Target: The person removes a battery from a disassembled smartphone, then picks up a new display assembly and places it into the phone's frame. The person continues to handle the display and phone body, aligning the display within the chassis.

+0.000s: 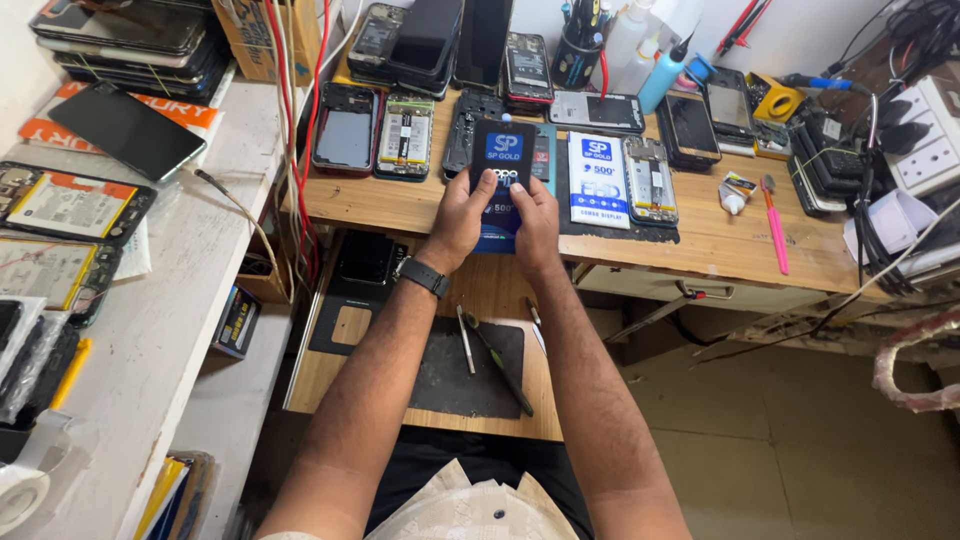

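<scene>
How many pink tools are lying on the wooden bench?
1. A pink tool lies on the right part of the bench, beside a small white tube. Clutter could hide others.

Single head-worn view, looking steeply down, close over the wooden workbench [420, 210], forearms reaching forward

- Both bare forearms reach forward, converging toward the far middle.
- Left hand [462, 215], its wrist wearing a dark watch, has fingers curled in a grip.
- Right hand [536, 222] grips alongside, thumbs close together.
</scene>
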